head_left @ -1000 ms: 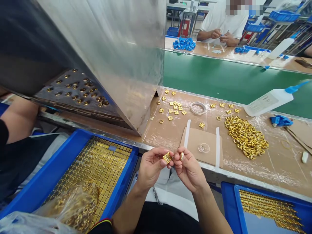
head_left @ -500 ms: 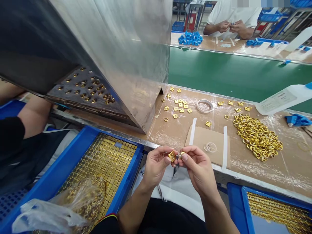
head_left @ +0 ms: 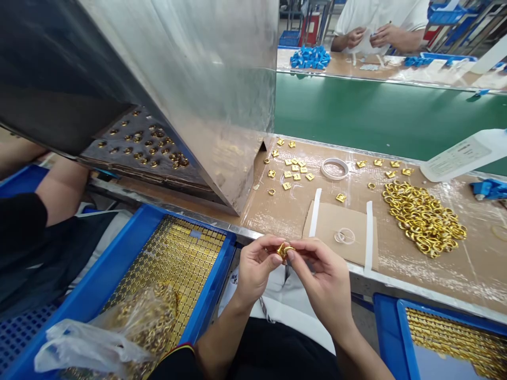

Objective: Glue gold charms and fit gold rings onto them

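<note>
Both hands have closed together: left hand (head_left: 255, 266) and right hand (head_left: 322, 277) pinch one gold piece (head_left: 283, 250) (above the lap), apparently joining parts; next likely needs firm, aligned pressing.

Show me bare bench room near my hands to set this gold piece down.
Free: the cardboard sheet between its two white strips, apart from the clear ring; also the bench between the metal housing and that sheet. Crowded: the gold ring pile on the right and the scattered square pieces by the tape roll.
</note>
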The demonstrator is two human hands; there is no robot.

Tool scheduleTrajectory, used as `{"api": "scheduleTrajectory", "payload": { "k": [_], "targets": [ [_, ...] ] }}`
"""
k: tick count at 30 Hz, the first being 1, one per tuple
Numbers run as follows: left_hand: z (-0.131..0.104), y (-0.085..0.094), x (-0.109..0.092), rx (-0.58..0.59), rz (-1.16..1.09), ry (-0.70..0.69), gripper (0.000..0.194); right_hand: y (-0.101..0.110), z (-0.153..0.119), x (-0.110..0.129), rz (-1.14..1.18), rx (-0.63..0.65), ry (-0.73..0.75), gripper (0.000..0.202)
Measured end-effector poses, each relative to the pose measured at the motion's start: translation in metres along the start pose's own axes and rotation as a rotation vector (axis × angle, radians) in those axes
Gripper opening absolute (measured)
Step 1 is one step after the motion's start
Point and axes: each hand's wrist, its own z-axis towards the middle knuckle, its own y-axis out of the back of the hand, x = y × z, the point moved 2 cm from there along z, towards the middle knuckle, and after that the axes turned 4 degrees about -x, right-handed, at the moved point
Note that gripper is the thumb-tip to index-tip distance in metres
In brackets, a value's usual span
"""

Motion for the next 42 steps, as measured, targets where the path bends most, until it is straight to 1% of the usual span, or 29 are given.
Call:
{"api": "scheduleTrajectory", "payload": {
  "k": [3, 8, 11, 14, 17, 23, 27, 30, 32, 35, 39, 42],
  "targets": [
    [-0.001, 0.000, 0.001, -0.009, 0.003, -0.019, 0.032, 0.000, 0.000, -0.001, -0.025, -0.008, 0.020, 0.004],
    [0.000, -0.002, 0.000, 0.012, -0.019, -0.019, 0.027, -0.001, 0.003, 0.003, -0.072, -0.013, 0.092, 0.006],
    [0.002, -0.003, 0.000, 0.015, -0.021, -0.043, 0.025, -0.001, 0.005, 0.005, -0.101, -0.011, 0.139, 0.007],
    [0.003, -0.003, 0.000, 0.007, 0.000, -0.071, 0.024, -0.001, 0.005, 0.005, -0.106, -0.008, 0.153, 0.007],
    [0.002, -0.005, 0.000, 0.013, 0.034, -0.098, 0.023, -0.001, 0.003, 0.003, -0.111, -0.014, 0.149, 0.006],
    [-0.001, -0.006, -0.001, 0.005, 0.075, -0.219, 0.017, 0.000, 0.000, -0.002, -0.128, -0.017, 0.129, 0.006],
    [0.000, -0.003, 0.006, -0.016, 0.021, -0.230, 0.017, -0.003, -0.002, -0.008, -0.042, 0.008, 0.064, 0.006],
    [0.001, -0.004, 0.010, -0.037, -0.053, -0.239, 0.015, -0.008, -0.004, -0.011, 0.058, 0.008, 0.018, 0.005],
    [0.002, -0.006, 0.012, -0.039, -0.130, -0.209, 0.013, -0.011, -0.005, -0.012, 0.097, -0.013, 0.010, 0.005],
    [0.003, -0.009, 0.015, -0.024, -0.219, -0.137, 0.014, -0.012, -0.004, -0.013, 0.078, -0.043, 0.016, 0.006],
    [0.007, -0.007, 0.019, 0.017, -0.237, -0.016, 0.029, -0.012, -0.003, -0.016, 0.045, -0.021, 0.020, 0.007],
    [0.011, -0.003, 0.019, 0.090, -0.220, 0.072, 0.040, -0.012, -0.003, -0.019, 0.048, 0.022, 0.041, 0.009]
  ]
}}
